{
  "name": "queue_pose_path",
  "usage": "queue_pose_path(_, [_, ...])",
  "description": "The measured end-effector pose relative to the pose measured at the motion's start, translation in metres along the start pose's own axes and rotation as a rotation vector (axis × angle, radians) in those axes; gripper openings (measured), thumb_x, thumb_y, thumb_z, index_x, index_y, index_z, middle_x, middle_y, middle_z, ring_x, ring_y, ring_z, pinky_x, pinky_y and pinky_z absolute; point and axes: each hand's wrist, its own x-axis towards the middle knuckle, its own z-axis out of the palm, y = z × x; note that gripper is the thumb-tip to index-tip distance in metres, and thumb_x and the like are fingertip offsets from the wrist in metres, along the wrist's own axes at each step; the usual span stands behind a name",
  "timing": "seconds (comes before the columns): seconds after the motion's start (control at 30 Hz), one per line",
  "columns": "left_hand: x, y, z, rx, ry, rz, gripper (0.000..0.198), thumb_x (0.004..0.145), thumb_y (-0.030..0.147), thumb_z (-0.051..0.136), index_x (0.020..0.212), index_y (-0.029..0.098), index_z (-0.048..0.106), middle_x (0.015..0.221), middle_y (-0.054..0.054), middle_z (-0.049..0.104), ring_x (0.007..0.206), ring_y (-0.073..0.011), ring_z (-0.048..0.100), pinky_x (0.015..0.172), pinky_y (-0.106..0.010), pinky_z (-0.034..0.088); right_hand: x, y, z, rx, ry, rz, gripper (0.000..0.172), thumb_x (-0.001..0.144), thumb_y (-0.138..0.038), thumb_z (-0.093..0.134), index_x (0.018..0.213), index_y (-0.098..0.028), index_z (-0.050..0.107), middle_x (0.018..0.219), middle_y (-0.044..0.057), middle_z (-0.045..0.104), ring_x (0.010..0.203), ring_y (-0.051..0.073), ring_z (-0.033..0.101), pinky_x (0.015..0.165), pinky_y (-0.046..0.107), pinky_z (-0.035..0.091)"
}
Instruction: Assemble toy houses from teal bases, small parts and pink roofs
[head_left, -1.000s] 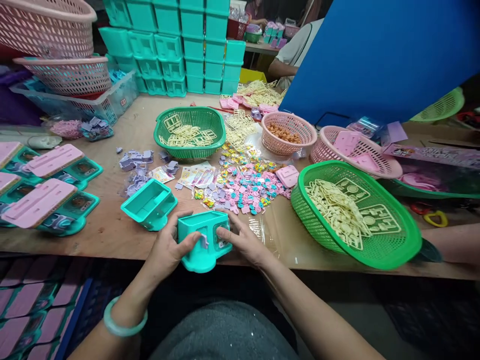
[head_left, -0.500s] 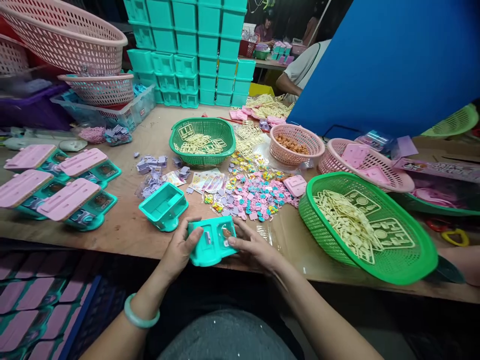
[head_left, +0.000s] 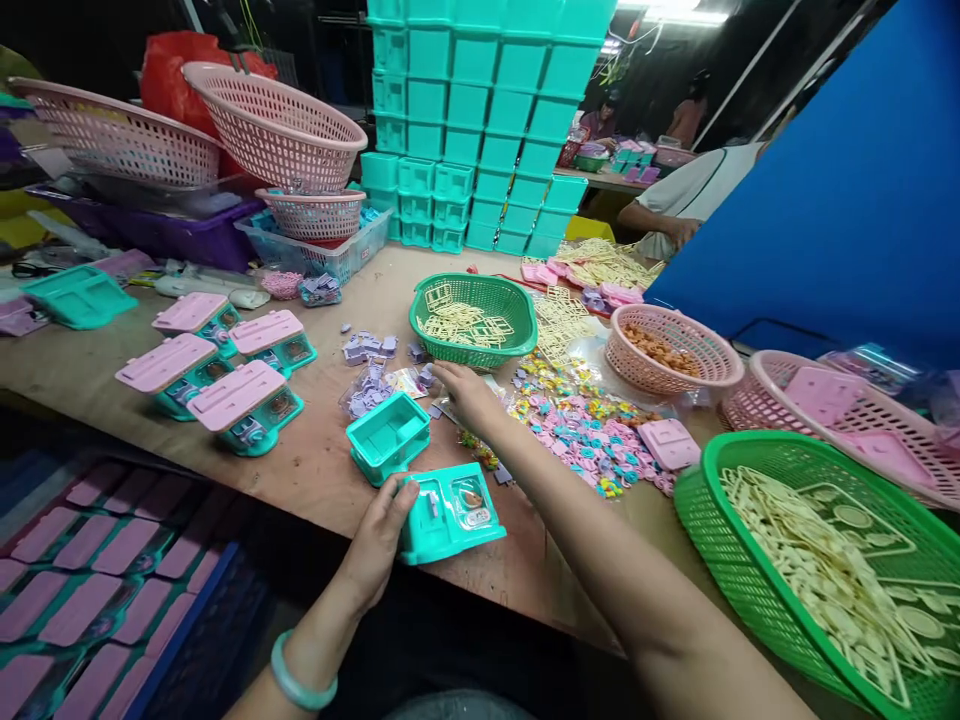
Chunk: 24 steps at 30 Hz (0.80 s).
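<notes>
My left hand [head_left: 381,535] grips the left edge of a teal plastic toy case [head_left: 442,535], thumb on top. Inside the case are a small lilac piece and a clear window with something brown behind it. My right hand [head_left: 469,400] is stretched over the table, fingers apart and pointing left, close to a printed sheet [head_left: 407,382] and loose lilac pieces [head_left: 370,388]. Nothing shows in its fingers, though their undersides are hidden. An open teal box [head_left: 390,435] stands just behind the held case.
A green basket [head_left: 529,340] of cream parts stands beyond my right hand; a larger green basket [head_left: 694,500] is at right. Small pink, blue and yellow pieces [head_left: 592,440] lie between. Pink-lidded toys [head_left: 240,395] stand at left. Teal boxes [head_left: 480,130] are stacked behind. A person's arm [head_left: 660,222] shows at back right.
My right hand has let go of the teal case and moved forward toward the lilac pieces. My left hand still holds the case. The view has turned left.
</notes>
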Motion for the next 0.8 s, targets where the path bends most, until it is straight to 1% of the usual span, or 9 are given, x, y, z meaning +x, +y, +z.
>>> queue_pose_path(0.1, [0.0, -0.001, -0.001, -0.007, -0.006, -0.003, 0.04, 0.088, 0.056, 0.065, 0.109, 0.022, 0.066, 0.107, -0.004, 0.073, 0.108, -0.025, 0.066, 0.098, -0.036, 0.049, 0.037, -0.003, 0.009, -0.067, -0.062, -0.045, 0.038, 0.085, 0.003, 0.053, 0.116, -0.013, 0.069, 0.125, 0.018, 0.066, 0.111, 0.026, 0.061, 0.097, 0.039, 0.048])
queue_pose_path(0.2, [0.0, -0.002, -0.004, -0.011, -0.004, -0.013, 0.042, 0.087, 0.057, 0.066, 0.11, 0.022, 0.065, 0.105, -0.004, 0.074, 0.107, -0.0252, 0.067, 0.096, -0.036, 0.049, 0.026, -0.007, -0.007, -0.12, -0.052, -0.045, 0.025, 0.091, -0.004, 0.052, 0.107, -0.011, 0.069, 0.109, 0.016, 0.065, 0.103, 0.026, 0.06, 0.092, 0.038, 0.048])
queue_pose_path(0.27, [0.0, -0.004, -0.006, -0.008, 0.015, -0.017, 0.046, 0.084, 0.058, 0.069, 0.112, 0.022, 0.065, 0.107, -0.004, 0.074, 0.107, -0.0258, 0.067, 0.095, -0.036, 0.05, -0.015, -0.007, -0.027, -0.17, 0.047, -0.049, 0.026, 0.095, -0.01, 0.049, 0.115, -0.014, 0.066, 0.112, 0.015, 0.062, 0.104, 0.026, 0.057, 0.091, 0.038, 0.047])
queue_pose_path(0.3, [0.0, -0.005, -0.006, -0.003, 0.022, -0.019, 0.048, 0.083, 0.058, 0.07, 0.114, 0.022, 0.065, 0.11, -0.004, 0.074, 0.108, -0.026, 0.067, 0.095, -0.035, 0.05, -0.044, -0.008, -0.037, -0.227, 0.159, -0.074, 0.027, 0.097, -0.012, 0.047, 0.117, -0.017, 0.065, 0.109, 0.013, 0.061, 0.101, 0.025, 0.057, 0.088, 0.038, 0.048])
queue_pose_path(0.4, [0.002, -0.007, -0.005, 0.005, 0.028, -0.016, 0.051, 0.082, 0.058, 0.071, 0.117, 0.022, 0.064, 0.116, -0.005, 0.073, 0.111, -0.0259, 0.066, 0.097, -0.035, 0.049, -0.152, -0.011, -0.049, -0.42, 0.369, -0.121, 0.033, 0.098, -0.013, 0.05, 0.127, -0.022, 0.063, 0.097, 0.011, 0.062, 0.088, 0.024, 0.058, 0.078, 0.037, 0.049])
queue_pose_path(0.47, [0.004, -0.006, -0.003, 0.007, 0.023, -0.014, 0.052, 0.081, 0.058, 0.072, 0.116, 0.021, 0.064, 0.114, -0.005, 0.074, 0.11, -0.0262, 0.066, 0.095, -0.035, 0.05, -0.219, -0.018, -0.039, -0.441, 0.302, -0.144, 0.044, 0.098, -0.01, 0.049, 0.14, -0.023, 0.055, 0.098, 0.011, 0.065, 0.085, 0.024, 0.059, 0.077, 0.038, 0.051])
queue_pose_path(0.53, [0.006, -0.005, 0.0, 0.008, 0.022, -0.024, 0.053, 0.079, 0.059, 0.073, 0.113, 0.02, 0.064, 0.111, -0.006, 0.075, 0.107, -0.027, 0.068, 0.091, -0.035, 0.053, -0.266, -0.027, -0.023, -0.381, 0.222, -0.139, 0.054, 0.098, -0.008, 0.048, 0.15, -0.021, 0.045, 0.104, 0.013, 0.067, 0.091, 0.026, 0.061, 0.08, 0.04, 0.055])
queue_pose_path(0.63, [0.008, -0.003, 0.003, 0.002, 0.031, -0.042, 0.054, 0.077, 0.061, 0.075, 0.111, 0.02, 0.064, 0.106, -0.006, 0.076, 0.101, -0.028, 0.07, 0.083, -0.035, 0.056, -0.295, -0.038, -0.005, -0.274, 0.226, -0.05, 0.059, 0.095, -0.007, 0.053, 0.152, -0.021, 0.044, 0.115, 0.015, 0.066, 0.104, 0.028, 0.062, 0.088, 0.043, 0.057])
queue_pose_path(0.8, [0.006, 0.003, 0.006, 0.011, 0.049, -0.011, 0.055, 0.076, 0.059, 0.076, 0.114, 0.019, 0.065, 0.102, -0.006, 0.076, 0.096, -0.0275, 0.072, 0.079, -0.034, 0.057, -0.29, -0.025, -0.014, -0.185, 0.367, 0.088, 0.052, 0.096, -0.004, 0.048, 0.142, -0.027, 0.053, 0.121, 0.015, 0.062, 0.108, 0.024, 0.065, 0.086, 0.039, 0.061])
